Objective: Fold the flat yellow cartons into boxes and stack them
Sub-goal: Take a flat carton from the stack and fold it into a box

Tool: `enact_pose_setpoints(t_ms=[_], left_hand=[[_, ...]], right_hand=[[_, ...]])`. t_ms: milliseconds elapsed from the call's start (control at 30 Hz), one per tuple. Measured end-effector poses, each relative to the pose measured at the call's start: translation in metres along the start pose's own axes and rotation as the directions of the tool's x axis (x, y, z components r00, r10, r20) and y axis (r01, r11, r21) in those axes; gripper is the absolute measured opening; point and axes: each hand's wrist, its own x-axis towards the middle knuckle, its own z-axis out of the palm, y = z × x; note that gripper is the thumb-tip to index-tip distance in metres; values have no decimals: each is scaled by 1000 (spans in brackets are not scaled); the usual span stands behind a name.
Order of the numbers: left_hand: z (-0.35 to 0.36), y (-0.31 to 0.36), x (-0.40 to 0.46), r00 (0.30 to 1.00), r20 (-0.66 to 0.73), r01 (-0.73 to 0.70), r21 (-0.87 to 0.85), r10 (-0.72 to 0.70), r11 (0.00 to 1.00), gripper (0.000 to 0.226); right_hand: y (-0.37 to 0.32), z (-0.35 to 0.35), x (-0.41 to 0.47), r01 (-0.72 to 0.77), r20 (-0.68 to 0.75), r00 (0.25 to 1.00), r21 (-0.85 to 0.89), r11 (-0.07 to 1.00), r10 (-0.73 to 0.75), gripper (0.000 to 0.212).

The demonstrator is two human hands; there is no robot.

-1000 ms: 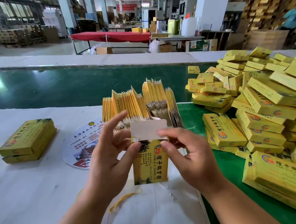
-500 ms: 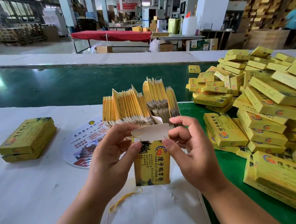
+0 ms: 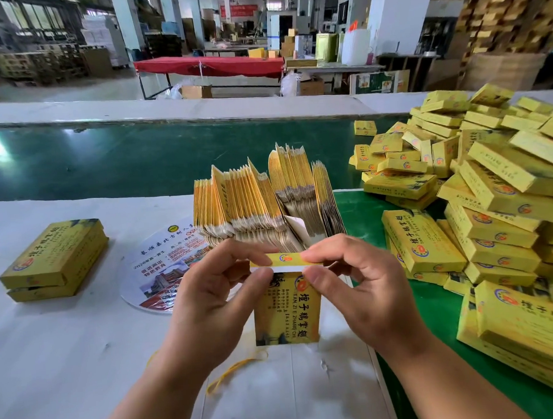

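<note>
I hold one yellow carton (image 3: 285, 310) upright in front of me, its printed face toward the camera. My left hand (image 3: 216, 298) grips its upper left side. My right hand (image 3: 356, 289) pinches the top flap, which is bent forward over the opening so its yellow outer side shows. Just behind stands a fanned bundle of flat yellow cartons (image 3: 261, 203) on edge. A large heap of folded yellow boxes (image 3: 485, 214) fills the right side. Two folded boxes (image 3: 56, 257) lie stacked on the left.
The white table (image 3: 51, 372) carries a round printed fan (image 3: 161, 269) under the flat bundle and a loose yellow rubber band (image 3: 234, 369) near my left wrist. A green belt (image 3: 118, 161) runs across behind. The heap rests on a green mat (image 3: 449, 354) at right.
The carton's white top flap stood up before; my fingers have now folded it forward and down over the opening. Both hands stayed in about the same place.
</note>
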Motion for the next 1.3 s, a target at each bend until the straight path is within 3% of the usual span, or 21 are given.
enact_pose_setpoints(t_ms=[300,400,500,567,700,833,900,1067,1300], left_hand=[[10,0,-1,995,-86,40,1,-40,999,20],[21,3,-6,983,-185,66,280,-13,958,37],[30,6,-10,990,-139,72,629,22,774,73],[33,6,-9,992,-124,97,727,-9,680,88],[30,5,-6,994,-96,52,807,45,588,72],[30,5,-8,998,-39,5,839,51,544,71],[30,6,-8,998,-39,2,838,57,546,73],[32,10,-8,998,-37,3,822,48,570,76],[33,6,-10,1000,-19,6,852,21,524,75]], right_hand=[[-2,6,1,-38,-48,998,-63,997,35,4],[-3,12,-2,-12,-165,986,-96,995,-4,3],[-3,17,-2,-14,-252,968,-57,998,-1,4],[-3,21,-3,-25,-238,971,-36,999,16,7],[-3,27,-2,-112,-154,982,13,994,113,16],[-5,26,-2,-190,-122,972,110,976,203,7],[-6,25,-3,-163,-142,974,89,983,175,2],[-7,20,-3,-112,-195,974,25,993,115,15],[-6,23,-2,-109,-164,982,-109,988,90,12]])
